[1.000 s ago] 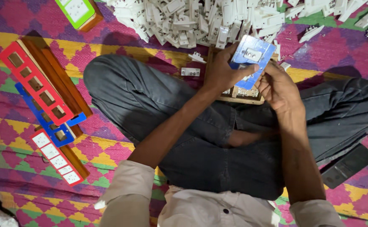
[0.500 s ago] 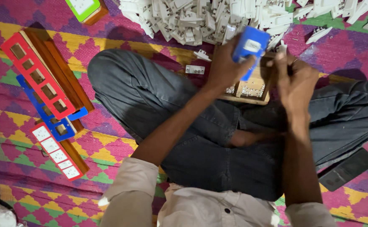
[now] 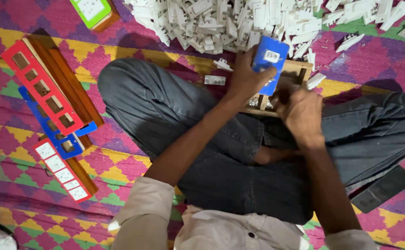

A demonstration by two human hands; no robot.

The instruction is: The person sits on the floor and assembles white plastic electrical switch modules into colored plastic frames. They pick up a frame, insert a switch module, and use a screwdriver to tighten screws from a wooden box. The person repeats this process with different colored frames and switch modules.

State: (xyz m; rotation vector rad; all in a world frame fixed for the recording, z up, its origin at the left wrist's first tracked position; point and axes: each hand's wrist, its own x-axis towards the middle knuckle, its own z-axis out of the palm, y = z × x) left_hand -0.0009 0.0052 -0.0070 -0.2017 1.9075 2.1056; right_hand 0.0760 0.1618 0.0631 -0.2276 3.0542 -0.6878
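holding a blue switch plate [image 3: 270, 59] up over the wooden box [image 3: 289, 78], the left hand [image 3: 245, 76] grips it tight so the right hand [image 3: 299, 110], fingers curled, can work underneath.

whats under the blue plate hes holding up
Beneath the blue rectangular plastic plate in the left hand lies a shallow wooden box frame. The right hand covers most of its inside.
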